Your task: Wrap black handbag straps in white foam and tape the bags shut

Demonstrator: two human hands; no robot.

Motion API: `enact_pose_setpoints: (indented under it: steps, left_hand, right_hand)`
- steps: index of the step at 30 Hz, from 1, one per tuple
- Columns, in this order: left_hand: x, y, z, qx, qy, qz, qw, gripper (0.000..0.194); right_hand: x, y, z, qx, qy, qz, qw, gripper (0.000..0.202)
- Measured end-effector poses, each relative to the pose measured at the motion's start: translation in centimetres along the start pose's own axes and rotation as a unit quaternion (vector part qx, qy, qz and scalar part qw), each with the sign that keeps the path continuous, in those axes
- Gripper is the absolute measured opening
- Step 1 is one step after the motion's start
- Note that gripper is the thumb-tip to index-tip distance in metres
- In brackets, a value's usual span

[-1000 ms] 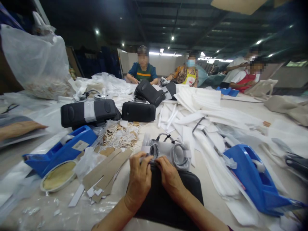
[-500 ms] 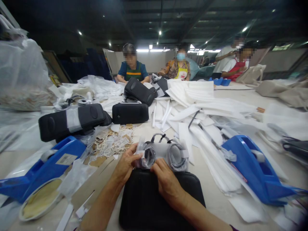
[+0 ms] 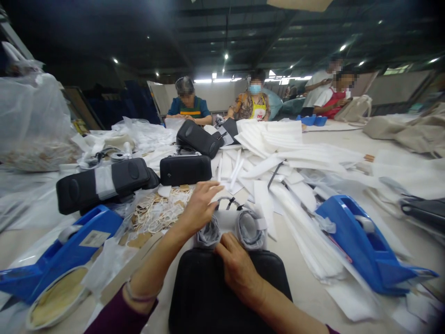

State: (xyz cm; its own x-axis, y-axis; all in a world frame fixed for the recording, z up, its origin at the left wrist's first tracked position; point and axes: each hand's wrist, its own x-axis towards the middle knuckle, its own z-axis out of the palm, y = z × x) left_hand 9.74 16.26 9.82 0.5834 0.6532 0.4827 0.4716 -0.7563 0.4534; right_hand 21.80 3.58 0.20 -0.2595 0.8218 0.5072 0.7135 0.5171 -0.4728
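A large black case (image 3: pixel 208 297) lies flat at the bottom middle. Against its far edge stands a white sheet (image 3: pixel 227 220) with two plastic-wrapped coils, the right coil (image 3: pixel 251 229) in full view. My left hand (image 3: pixel 201 204) is raised over the left coil, fingers apart and holding nothing. My right hand (image 3: pixel 238 264) rests at the case's far edge between the coils, its fingers closed; whatever they pinch is hidden. Black straps (image 3: pixel 231 202) arch behind the white sheet.
Blue tape dispensers stand left (image 3: pixel 66 250) and right (image 3: pixel 365 246). Black cases (image 3: pixel 104 183), tangled strings (image 3: pixel 156 208) and white foam sheets (image 3: pixel 271 134) cover the table. A round container (image 3: pixel 57 297) sits lower left. Several people are across the table.
My left hand has let go of the wrapped coils' left side and moved up and forward, with fingers spread. My right hand stays at the case edge. The whole view has shifted slightly.
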Motion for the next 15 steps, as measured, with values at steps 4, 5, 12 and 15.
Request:
enact_pose_setpoints:
  steps: [4,5,12,15]
  left_hand:
    - [6.3,0.7,3.4,-0.017,-0.256,0.013,0.966,0.065]
    - [7.2,0.5,4.3,-0.012,-0.299,-0.011,0.954,0.06]
    - [6.5,-2.8,5.0,0.054,-0.324,-0.103,0.939,0.018]
    - [5.9,-3.8,4.3,0.066,-0.317,-0.136,0.936,0.013]
  right_hand:
    - [0.0,-0.2,-0.2,-0.006,0.001,0.003,1.0,0.029]
    - [0.0,-0.2,-0.2,-0.004,0.001,0.005,1.0,0.029]
    - [-0.1,0.2,0.1,-0.006,-0.003,0.005,1.0,0.032]
    - [-0.2,0.2,0.2,-0.012,-0.005,0.008,1.0,0.032]
